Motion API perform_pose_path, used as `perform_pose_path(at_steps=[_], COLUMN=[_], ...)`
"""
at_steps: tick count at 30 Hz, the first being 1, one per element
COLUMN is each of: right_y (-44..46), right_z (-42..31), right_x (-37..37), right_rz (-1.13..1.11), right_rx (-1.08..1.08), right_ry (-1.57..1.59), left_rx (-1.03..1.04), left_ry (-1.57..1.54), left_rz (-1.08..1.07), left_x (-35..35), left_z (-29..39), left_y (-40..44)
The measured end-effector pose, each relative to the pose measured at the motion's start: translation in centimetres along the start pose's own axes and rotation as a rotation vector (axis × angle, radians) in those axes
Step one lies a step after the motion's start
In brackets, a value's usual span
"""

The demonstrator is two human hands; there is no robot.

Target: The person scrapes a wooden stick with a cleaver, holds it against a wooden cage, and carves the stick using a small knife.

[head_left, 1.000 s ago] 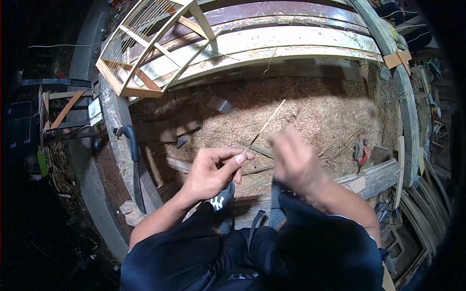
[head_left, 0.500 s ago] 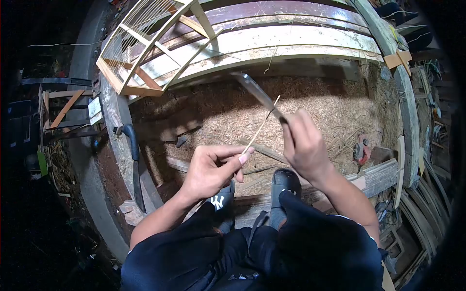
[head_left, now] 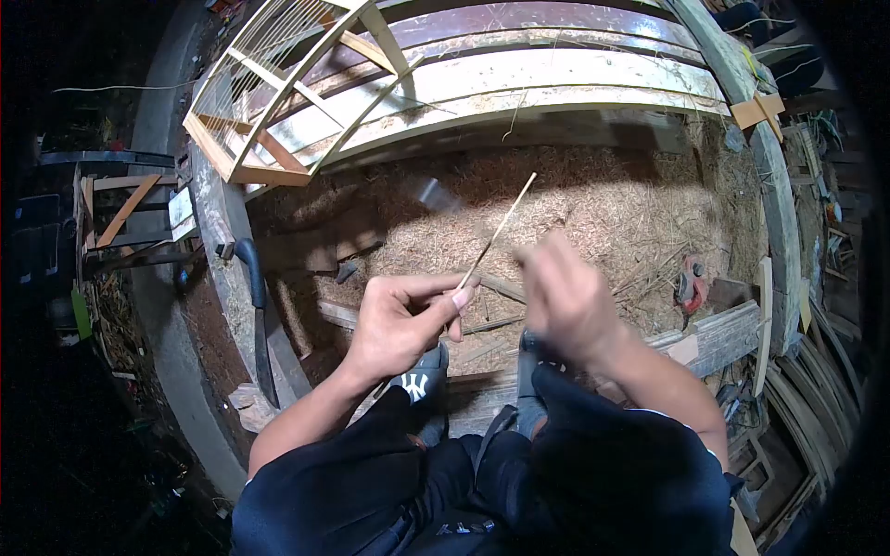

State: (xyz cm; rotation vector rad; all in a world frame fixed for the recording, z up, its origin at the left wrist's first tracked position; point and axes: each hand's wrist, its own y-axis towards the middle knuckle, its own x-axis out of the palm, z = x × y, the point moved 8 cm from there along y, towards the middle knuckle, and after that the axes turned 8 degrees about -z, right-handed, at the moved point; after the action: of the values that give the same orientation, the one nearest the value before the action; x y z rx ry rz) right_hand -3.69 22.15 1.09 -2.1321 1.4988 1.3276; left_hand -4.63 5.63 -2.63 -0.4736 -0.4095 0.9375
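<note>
A thin pale stick (head_left: pixel 508 218) slants up and to the right from my left hand (head_left: pixel 400 326), pinched between its thumb and fingers. To the right of the stick, my right hand (head_left: pixel 570 296) is blurred by motion, its fingers closed round a knife. The knife's blade (head_left: pixel 438 195) is a faint smear pointing up and left, crossing behind or over the stick's line; whether it touches the stick cannot be made out. The knife's handle is hidden in the fingers.
A wooden frame with thin bars (head_left: pixel 278 93) rests on the white bench slats (head_left: pixel 575 74) at the upper left. A blue-handled machete (head_left: pixel 252 269) lies on the left beam. A red tool (head_left: pixel 691 285) is at the right. Shavings (head_left: pixel 612 213) cover the ground between the beams.
Since half a second ago, my right hand has moved down and slightly left with the knife, whose blade is now blurred. My left hand has shifted slightly left, still holding the stick.
</note>
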Motion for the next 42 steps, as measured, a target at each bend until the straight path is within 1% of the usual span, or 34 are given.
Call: perform_pose_path(at_steps=[2, 3, 5, 6, 7, 9, 10, 11, 13, 14, 15, 16, 17, 18, 21, 23, 25, 26, 28, 29, 31, 32, 33, 35, 36, 37, 39, 40, 41, 42], right_y=[0.7, 0.4, -0.4, -0.2, -0.1, 0.4, 0.7, 0.6, -0.1, -0.5, -0.5, -0.5, -0.3, 0.1, 0.2, -0.5, -0.6, -0.2, 0.7, 0.6, -0.1, -0.4, -0.3, 0.0, 0.2, 0.1, -0.4, -0.9, -0.9, -0.9], right_z=[3.1, 2.5, -0.6, -1.8, -1.3, 2.2, 3.6, 3.2, 0.7, -1.0, -0.7, 0.2, 1.1, 3.0, 2.3, -1.6, -1.0, 0.2, 3.9, 3.2, -0.6, -1.8, -1.2, 1.7, 3.1, 2.9, 0.7, -0.8, -2.0, -0.8], right_x=[-1.2, -1.3, 0.2, -0.2, -0.3, -0.9, -1.2, -1.3, -0.1, 0.2, 0.1, 0.0, -0.1, -1.0, -0.8, 0.2, 0.1, 0.1, -1.7, -1.8, -0.6, -0.2, -0.3, -0.8, -1.4, -1.4, -0.6, 0.3, 0.0, -0.1], right_rz=[0.095, 0.098, -0.069, -0.039, -0.038, -0.005, 0.077, 0.078, -0.062, -0.036, -0.034, -0.035, -0.040, 0.044, 0.034, -0.056, 0.011, 0.008, 0.158, 0.160, 0.053, 0.067, 0.069, 0.074, 0.174, 0.174, 0.093, 0.013, 0.111, 0.079], right_rx=[0.115, 0.112, 0.026, -0.020, -0.016, 0.146, 0.158, 0.153, 0.080, -0.013, -0.010, 0.035, 0.077, 0.159, 0.124, -0.034, -0.023, -0.021, 0.084, 0.079, -0.010, -0.055, -0.052, 0.074, 0.128, 0.124, 0.029, -0.010, -0.090, -0.040], right_ry=[-0.051, -0.054, -0.016, 0.033, 0.032, -0.060, -0.063, -0.067, -0.054, -0.022, -0.022, -0.036, -0.047, 0.000, -0.065, -0.005, 0.002, 0.007, -0.096, -0.101, -0.012, 0.031, 0.030, -0.019, -0.020, -0.022, -0.005, 0.058, 0.052, 0.001], left_rx=[-0.027, -0.022, 0.081, 0.064, 0.063, 0.059, 0.055, 0.061, 0.034, 0.032, 0.038, 0.042, 0.002, 0.006, 0.009, -0.004, 0.037, 0.023, 0.022, 0.017, 0.010, 0.001, 0.000, 0.151, 0.090, 0.094, -0.052, -0.052, -0.018, 0.014], left_ry=[-0.033, -0.031, 0.015, 0.043, 0.045, -0.027, -0.019, -0.020, -0.018, -0.016, -0.015, -0.017, -0.002, -0.001, 0.000, 0.001, 0.008, 0.027, 0.024, 0.030, 0.027, 0.024, 0.025, 0.048, 0.060, 0.060, 0.005, 0.008, -0.007, -0.024], left_rz=[0.037, 0.037, 0.049, 0.019, 0.016, 0.053, 0.049, 0.050, 0.061, 0.058, 0.044, 0.032, 0.045, 0.039, 0.033, 0.029, 0.020, 0.020, 0.003, -0.015, -0.023, -0.033, -0.036, 0.001, -0.012, -0.010, -0.040, -0.043, -0.050, -0.055], left_x=[0.0, 0.0, -0.1, 0.0, 0.1, 0.1, 0.2, 0.2, 0.0, 0.0, 0.1, 0.2, 0.1, 0.1, 0.0, 0.1, 0.3, 0.1, 0.3, 0.4, 0.5, 0.5, 0.6, 0.8, 0.8, 0.8, 0.9, 0.9, 1.0, 1.0], left_z=[0.1, -0.3, -0.7, -0.7, -0.5, 0.0, 0.0, -0.1, -0.7, -0.6, -0.5, -0.2, 0.1, 0.1, 0.1, -0.1, 0.0, 0.0, -0.1, -0.1, -0.4, -0.7, -0.9, -0.3, -0.3, 0.3, 0.0, -0.3, -0.6, -0.8], left_y=[-0.2, 0.0, 0.1, -0.1, 0.1, 0.0, 0.0, 0.0, 0.1, 0.0, 0.0, 0.0, -0.1, -0.2, -0.2, -0.1, -0.2, -0.1, -0.2, -0.3, -0.3, -0.2, 0.1, 0.3, 0.1, 0.1, 0.1, 0.1, 0.1, 0.1])
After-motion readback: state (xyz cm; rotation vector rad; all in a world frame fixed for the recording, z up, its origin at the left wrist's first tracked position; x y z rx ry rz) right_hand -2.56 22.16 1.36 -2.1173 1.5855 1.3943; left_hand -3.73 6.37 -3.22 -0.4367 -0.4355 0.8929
